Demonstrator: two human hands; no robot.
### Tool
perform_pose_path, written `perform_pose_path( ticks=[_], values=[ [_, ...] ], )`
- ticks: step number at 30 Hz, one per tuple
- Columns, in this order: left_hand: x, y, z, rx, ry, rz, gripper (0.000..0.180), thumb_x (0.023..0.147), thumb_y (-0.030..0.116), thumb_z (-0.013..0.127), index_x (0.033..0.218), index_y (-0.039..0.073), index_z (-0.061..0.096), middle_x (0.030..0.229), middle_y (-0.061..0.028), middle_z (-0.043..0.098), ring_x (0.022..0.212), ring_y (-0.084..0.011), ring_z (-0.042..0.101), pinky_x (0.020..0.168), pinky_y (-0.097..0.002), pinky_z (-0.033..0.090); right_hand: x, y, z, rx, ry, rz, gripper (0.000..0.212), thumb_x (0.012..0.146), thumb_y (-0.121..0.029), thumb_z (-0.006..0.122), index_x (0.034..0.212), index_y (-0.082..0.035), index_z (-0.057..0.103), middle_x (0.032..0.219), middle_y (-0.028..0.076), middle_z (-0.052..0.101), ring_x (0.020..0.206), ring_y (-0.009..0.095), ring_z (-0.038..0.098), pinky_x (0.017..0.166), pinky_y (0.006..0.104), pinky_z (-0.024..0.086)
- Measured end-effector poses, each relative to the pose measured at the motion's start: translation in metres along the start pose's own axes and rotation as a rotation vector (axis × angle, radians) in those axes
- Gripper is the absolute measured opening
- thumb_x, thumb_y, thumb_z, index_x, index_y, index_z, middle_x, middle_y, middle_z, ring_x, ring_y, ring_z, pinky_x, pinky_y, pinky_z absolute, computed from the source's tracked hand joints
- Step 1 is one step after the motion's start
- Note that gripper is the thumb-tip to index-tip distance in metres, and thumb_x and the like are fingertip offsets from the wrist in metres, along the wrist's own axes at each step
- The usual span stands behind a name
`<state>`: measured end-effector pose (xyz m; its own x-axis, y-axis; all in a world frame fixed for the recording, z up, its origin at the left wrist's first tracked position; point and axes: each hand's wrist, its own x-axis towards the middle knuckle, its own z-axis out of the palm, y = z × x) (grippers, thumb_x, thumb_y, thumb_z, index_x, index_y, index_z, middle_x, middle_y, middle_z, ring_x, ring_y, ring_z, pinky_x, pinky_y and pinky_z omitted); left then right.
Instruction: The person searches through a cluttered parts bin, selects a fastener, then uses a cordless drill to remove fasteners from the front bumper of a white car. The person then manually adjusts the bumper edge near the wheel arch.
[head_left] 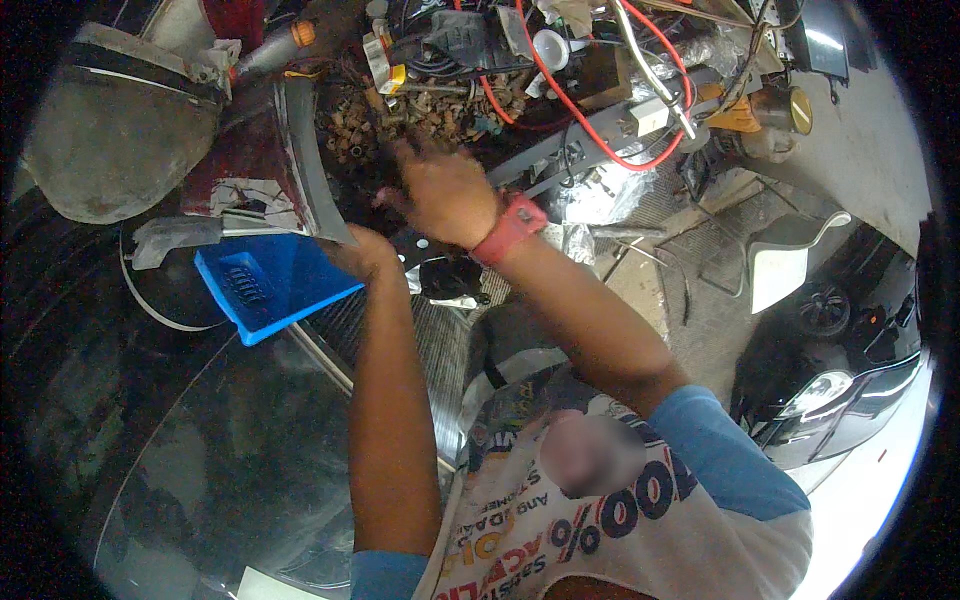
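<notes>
At the lower corner of a maroon panel with a curved grey edge point(318, 170), my left hand point(358, 255) is closed on the piece, its fingers mostly hidden behind it. My right hand point(440, 195), with a red wristband point(508, 228) on the wrist, reaches over a heap of small brown and tan parts point(360, 125). Its fingers are apart and slightly blurred, and I see nothing held in them. Just below the panel lies a blue plastic tray point(290, 290) with a slotted patch.
A red hose point(560, 95) loops over the clutter at the far side, near a metal tube point(650, 65) and dark cables. A dusty rounded piece point(120, 150) is at the far left. Below spreads a dark glass surface point(250, 460). A black car point(840, 350) stands at right.
</notes>
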<state>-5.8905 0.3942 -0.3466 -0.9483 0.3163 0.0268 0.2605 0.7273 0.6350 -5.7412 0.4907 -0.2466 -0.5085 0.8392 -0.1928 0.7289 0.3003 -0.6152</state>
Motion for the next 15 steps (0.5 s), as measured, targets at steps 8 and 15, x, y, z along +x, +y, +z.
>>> perform_pose_path(
  ticks=[8, 15],
  values=[
    [0.006, -0.01, 0.004, 0.172, -0.025, 0.005, 0.041, 0.098, 0.02, 0.054, 0.126, -0.011, 0.056, 0.122, -0.0328, 0.062, 0.111, -0.0487, 0.062, 0.095, -0.0497, 0.052, 0.03, 0.053, -0.008, -0.422, 0.259, -0.127, 0.043, 0.082, -0.038, 0.069, 0.109, -0.005, 0.071, 0.126, 0.022, 0.062, 0.125, 0.041, 0.054, 0.107, 0.0571, 0.038],
    [-0.002, 0.003, 0.001, -0.027, 0.046, 0.027, 0.043, 0.097, 0.018, 0.057, 0.128, -0.011, 0.054, 0.127, -0.0339, 0.06, 0.116, -0.0486, 0.059, 0.098, -0.0499, 0.049, 0.031, 0.035, 0.001, -0.066, -0.156, 0.03, 0.045, 0.087, -0.045, 0.065, 0.106, -0.006, 0.075, 0.134, 0.03, 0.058, 0.128, 0.047, 0.054, 0.105, 0.0625, 0.039]
  ],
)
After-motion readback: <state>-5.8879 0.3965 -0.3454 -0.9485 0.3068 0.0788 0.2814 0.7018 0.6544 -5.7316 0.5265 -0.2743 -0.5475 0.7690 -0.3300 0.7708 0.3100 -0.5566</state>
